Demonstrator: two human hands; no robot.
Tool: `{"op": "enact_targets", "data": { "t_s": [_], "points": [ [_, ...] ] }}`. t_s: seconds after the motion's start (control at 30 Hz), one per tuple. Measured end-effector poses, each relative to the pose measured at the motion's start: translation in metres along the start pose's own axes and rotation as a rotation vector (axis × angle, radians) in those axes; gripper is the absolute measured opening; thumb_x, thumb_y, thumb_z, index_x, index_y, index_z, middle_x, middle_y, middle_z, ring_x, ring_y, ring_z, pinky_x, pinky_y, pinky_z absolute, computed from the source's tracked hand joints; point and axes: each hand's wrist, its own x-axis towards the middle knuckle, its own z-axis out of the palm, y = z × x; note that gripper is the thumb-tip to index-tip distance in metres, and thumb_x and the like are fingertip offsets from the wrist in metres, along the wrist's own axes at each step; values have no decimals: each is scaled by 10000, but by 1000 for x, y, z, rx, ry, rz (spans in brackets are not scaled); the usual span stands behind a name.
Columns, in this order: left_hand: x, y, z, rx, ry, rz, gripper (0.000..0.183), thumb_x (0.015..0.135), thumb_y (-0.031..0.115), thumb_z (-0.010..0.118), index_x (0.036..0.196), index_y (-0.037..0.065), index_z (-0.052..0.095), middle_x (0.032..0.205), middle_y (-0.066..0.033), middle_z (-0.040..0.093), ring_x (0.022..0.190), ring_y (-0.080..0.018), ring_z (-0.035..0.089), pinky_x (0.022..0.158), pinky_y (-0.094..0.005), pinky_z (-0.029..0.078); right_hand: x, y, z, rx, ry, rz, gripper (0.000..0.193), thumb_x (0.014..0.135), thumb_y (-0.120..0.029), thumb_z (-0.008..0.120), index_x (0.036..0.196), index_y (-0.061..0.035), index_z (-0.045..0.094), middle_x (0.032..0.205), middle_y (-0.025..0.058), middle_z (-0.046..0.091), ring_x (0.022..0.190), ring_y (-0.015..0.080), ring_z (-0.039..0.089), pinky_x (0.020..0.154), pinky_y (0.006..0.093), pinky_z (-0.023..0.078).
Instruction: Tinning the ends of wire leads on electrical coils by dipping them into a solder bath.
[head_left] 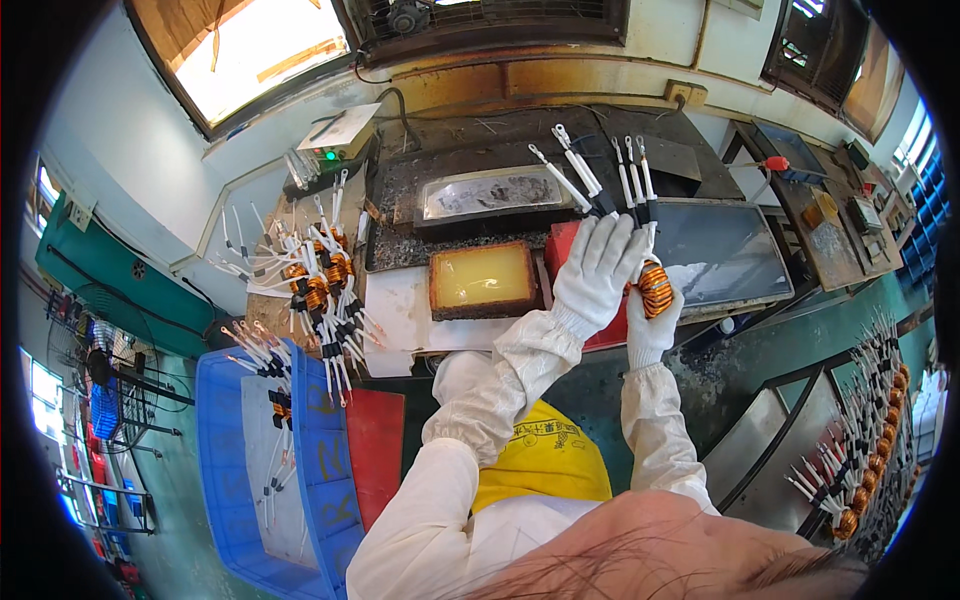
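Strands of dark hair (640, 548) cross the near edge. Beyond, the gloved right hand (652, 335) grasps a copper-wound toroidal coil (656, 289); the gloved left hand (600, 270) extends at its left, its grip impossible to tell. Farther left: a yellow-filled tray (486, 309), then a silver-surfaced vat (500, 221).

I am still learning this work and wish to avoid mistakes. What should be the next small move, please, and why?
Probably the left hand should draw the white leads closer together: they fan out in two groups beyond its nearly straight fingers, while the right hand holds the copper coil. Whether the left hand grips any lead is hidden.
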Motion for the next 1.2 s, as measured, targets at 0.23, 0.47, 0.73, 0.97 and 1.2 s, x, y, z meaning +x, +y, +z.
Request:
{"op": "enact_targets", "data": {
  "t_s": [0.23,0.47,0.73,0.97,1.2],
  "points": [
    [3,3,1,-34,69,-34,552,775,148,599,1315,72,517,1391,-148,468,1268,-333,474,1124,-490,351,1,7,-1,23,4,21,573,756,-139,824,1224,-43,508,1131,125,600,996,217,611,892,341,493],
    [9,7,28,295,-246,138,527,820,205,535,1338,111,520,1422,-80,476,1329,-252,433,1180,-452,283,0,-3,-1,-95,15,-7,573,750,-113,804,1235,-47,506,1129,135,604,1015,248,612,914,353,482],
    [5,7,18,99,-188,111,494,852,210,518,1337,118,528,1432,-75,472,1334,-255,429,1189,-455,262,0,6,-1,-54,28,-47,586,742,-111,812,1236,-40,504,1117,134,603,997,238,610,913,340,482],
    [-2,0,-1,-24,25,-48,604,760,132,625,1347,82,492,1412,-161,440,1293,-360,437,1127,-501,330,2,8,-1,-58,7,-24,593,735,-140,834,1218,-25,509,1099,121,600,980,220,612,893,331,489],
    [-11,4,3,-11,-89,-94,590,822,198,565,1389,76,460,1433,-179,416,1316,-368,411,1144,-500,308,0,1,-3,-50,11,36,587,740,-133,830,1222,-34,510,1102,126,601,984,226,615,891,333,491]
  ]
}}
